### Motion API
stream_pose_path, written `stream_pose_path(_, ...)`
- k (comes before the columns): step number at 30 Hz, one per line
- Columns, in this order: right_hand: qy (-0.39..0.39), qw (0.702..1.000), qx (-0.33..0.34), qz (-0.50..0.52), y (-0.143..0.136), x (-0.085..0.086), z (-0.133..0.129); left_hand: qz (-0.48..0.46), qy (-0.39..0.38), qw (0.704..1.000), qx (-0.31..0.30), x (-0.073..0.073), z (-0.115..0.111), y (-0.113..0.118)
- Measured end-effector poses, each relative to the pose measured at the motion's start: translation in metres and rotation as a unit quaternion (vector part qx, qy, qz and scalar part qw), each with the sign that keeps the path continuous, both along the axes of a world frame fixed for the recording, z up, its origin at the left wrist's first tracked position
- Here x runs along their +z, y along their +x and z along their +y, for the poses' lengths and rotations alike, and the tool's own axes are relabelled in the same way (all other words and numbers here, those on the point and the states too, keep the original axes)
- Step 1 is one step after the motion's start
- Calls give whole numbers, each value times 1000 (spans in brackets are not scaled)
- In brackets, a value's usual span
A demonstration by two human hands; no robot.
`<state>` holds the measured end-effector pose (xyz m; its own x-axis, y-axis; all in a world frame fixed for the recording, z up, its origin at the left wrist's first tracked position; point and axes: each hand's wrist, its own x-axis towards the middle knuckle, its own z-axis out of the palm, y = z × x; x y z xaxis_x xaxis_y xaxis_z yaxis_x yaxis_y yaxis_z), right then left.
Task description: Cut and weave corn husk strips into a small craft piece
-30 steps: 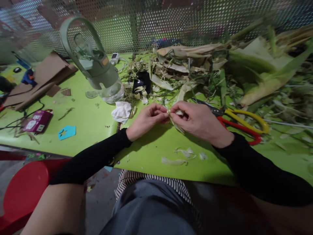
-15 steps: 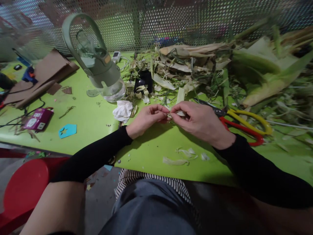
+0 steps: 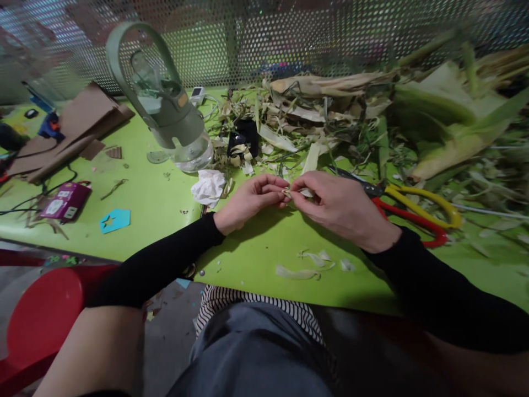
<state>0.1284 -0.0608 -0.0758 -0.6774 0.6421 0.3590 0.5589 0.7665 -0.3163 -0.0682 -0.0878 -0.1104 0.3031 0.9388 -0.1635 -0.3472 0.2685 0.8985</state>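
Both my hands meet above the green table [image 3: 248,253]. Between them is a pale strip of corn husk [image 3: 286,192], mostly covered by the fingers. My left hand [image 3: 253,202] pinches one end between thumb and forefinger. My right hand [image 3: 330,205] is closed on the other side of it, its fingertips almost touching the left ones. A wider pale husk piece [image 3: 311,157] sticks up just behind the right hand. Scissors with one yellow and one red handle [image 3: 417,207] lie right beside the right wrist. Loose husk scraps [image 3: 298,273] lie in front of the hands.
A heap of husks [image 3: 322,113] spreads across the back and right. At left stand a green-lidded bottle [image 3: 176,118] and a crumpled tissue [image 3: 208,188]. Farther left are a purple box [image 3: 66,202], a blue paper tag [image 3: 114,221] and brown cardboard [image 3: 78,129].
The fingertips have drawn slightly apart, with the right hand a touch farther right. More of the husk strip shows between them. Nothing else has visibly moved.
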Motion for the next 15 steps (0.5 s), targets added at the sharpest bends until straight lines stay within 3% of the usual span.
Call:
stream_pose_path(7,-2,999,5,45,3,2,2,-54,-69,996,-5,-7,2,-3)
stream_pose_path(15,-50,996,-37,68,1,3,-2,-37,-2,999,1,-6,0,1)
